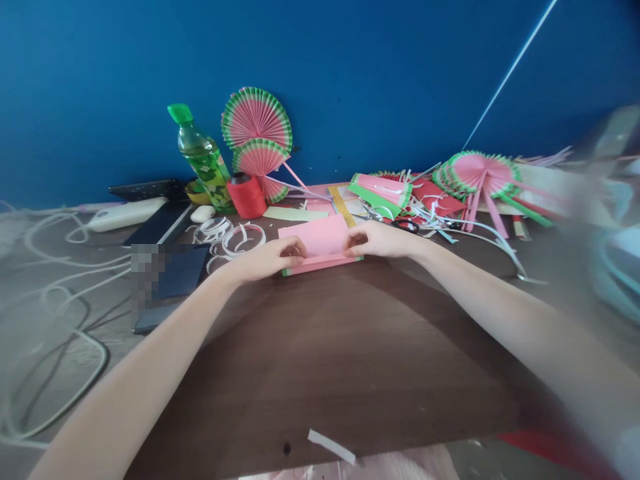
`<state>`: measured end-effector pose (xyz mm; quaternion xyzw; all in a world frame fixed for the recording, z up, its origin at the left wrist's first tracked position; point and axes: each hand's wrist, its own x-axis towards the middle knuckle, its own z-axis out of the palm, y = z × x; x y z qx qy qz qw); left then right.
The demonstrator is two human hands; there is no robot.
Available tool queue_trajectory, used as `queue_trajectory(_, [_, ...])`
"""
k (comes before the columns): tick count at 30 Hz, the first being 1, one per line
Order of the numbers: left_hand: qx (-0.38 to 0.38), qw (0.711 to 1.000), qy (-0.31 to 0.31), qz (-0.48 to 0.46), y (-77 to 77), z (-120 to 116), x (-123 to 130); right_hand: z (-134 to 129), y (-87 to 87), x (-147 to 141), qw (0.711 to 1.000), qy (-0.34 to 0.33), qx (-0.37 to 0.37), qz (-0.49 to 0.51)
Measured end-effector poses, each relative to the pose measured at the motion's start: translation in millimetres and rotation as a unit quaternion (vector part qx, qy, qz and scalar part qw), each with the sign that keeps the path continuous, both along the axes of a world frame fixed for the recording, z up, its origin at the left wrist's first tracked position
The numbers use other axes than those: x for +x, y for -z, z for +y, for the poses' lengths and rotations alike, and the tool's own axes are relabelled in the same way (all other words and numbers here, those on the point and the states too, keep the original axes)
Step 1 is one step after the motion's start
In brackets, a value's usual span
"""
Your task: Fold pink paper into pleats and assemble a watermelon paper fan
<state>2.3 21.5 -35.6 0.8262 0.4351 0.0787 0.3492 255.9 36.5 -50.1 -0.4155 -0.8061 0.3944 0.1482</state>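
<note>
A sheet of pink paper (320,237) with green at its lower corners lies on the brown table, its near edge folded into a strip. My left hand (280,257) grips the left end of that fold, thumb and fingers curled together. At the right end, my right hand (367,240) pinches the same fold. Just behind the sheet is a yellow ruler (343,203), partly covered. A pale green paper strip (295,213) lies beyond the left hand.
Pleated pink-and-green paper fans (257,120) lean against the blue wall. Near them stand a green-capped bottle (200,157) and a red thread spool (247,197). Paper scraps (425,210) and more fans (477,177) crowd the right; white cables (65,287) run along the left.
</note>
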Motion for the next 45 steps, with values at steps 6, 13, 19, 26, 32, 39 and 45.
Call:
queue_trajectory(6, [-0.078, 0.997, 0.028, -0.009, -4.9, 0.2, -2.4, 2.6, 2.1, 1.0, 1.000, -0.004, 0.004, -0.019])
queue_trajectory(13, [-0.079, 0.995, 0.059, 0.000, -1.1, 2.3, -4.2, 1.3, 0.2, 0.9, 0.999, -0.016, -0.006, -0.034])
queue_trajectory(19, [-0.058, 0.995, 0.080, 0.017, 1.4, 3.3, -5.0, 0.4, -0.9, -0.2, 0.998, -0.032, -0.030, -0.039])
queue_trajectory(26, [-0.050, 0.996, 0.069, 0.031, 3.9, 2.4, -2.9, 1.2, 3.9, 0.3, 0.999, -0.025, -0.015, -0.043])
queue_trajectory(32, [-0.059, 0.995, 0.069, 0.041, 3.5, 1.7, -1.8, 1.3, 5.7, 0.7, 0.999, -0.029, -0.012, -0.038])
queue_trajectory(39, [-0.058, 0.995, 0.067, 0.044, 3.4, 0.4, -0.6, 2.6, 7.0, 0.7, 0.999, -0.030, -0.011, -0.041])
queue_trajectory(45, [-0.054, 0.995, 0.073, 0.045, 4.0, 0.0, -0.8, 2.8, 8.2, 0.9, 0.998, -0.036, -0.005, -0.043])
